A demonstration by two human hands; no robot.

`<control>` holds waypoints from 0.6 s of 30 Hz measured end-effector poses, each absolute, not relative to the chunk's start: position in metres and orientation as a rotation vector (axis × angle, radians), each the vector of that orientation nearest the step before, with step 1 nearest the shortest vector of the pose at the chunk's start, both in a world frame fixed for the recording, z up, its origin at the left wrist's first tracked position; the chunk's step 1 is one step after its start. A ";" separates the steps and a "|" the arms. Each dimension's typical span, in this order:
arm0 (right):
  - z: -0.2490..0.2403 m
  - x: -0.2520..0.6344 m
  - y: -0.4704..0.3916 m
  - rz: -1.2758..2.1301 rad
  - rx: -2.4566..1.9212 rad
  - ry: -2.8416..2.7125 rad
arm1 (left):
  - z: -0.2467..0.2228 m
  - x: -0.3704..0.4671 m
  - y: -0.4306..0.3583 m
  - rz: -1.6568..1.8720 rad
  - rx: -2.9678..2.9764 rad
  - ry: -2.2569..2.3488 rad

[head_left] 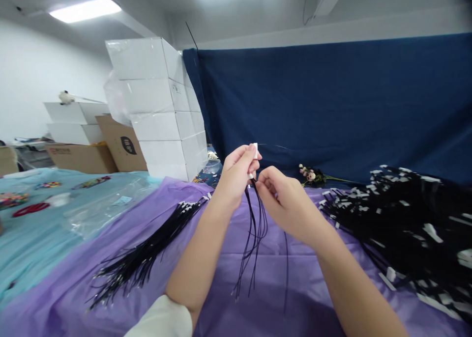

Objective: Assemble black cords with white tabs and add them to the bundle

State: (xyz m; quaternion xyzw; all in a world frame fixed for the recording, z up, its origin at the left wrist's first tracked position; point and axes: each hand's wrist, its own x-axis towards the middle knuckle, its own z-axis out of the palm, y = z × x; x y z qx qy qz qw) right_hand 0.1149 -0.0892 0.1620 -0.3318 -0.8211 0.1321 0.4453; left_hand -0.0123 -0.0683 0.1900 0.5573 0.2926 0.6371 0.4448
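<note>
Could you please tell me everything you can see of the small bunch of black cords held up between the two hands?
The small bunch of thin black cords hangs down over the purple table cover, its loose ends dangling. Its top is pinched together with a small white tag by the left hand, and the right hand fingers it just beside.

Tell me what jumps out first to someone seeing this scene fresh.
Dead centre, the left hand and right hand meet above the purple table cover, the left pinching a small white tag atop a bunch of thin black cords that hangs down. At the right edge sprawls a big tangled heap of black cords with white tags; a tidy bundle of black cords lies left.
</note>
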 end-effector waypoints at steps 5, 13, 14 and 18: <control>0.164 0.120 -0.084 0.448 -0.780 -1.984 | 0.192 -0.018 -0.067 1.557 1.294 0.705; 0.172 0.144 -0.073 0.620 -0.824 -1.908 | 0.193 -0.024 -0.063 1.601 1.264 0.693; 0.173 0.148 -0.072 0.623 -0.831 -1.895 | 0.194 -0.025 -0.063 1.605 1.263 0.700; 0.179 0.165 -0.073 0.605 -0.863 -1.795 | 0.195 -0.027 -0.063 1.620 1.277 0.703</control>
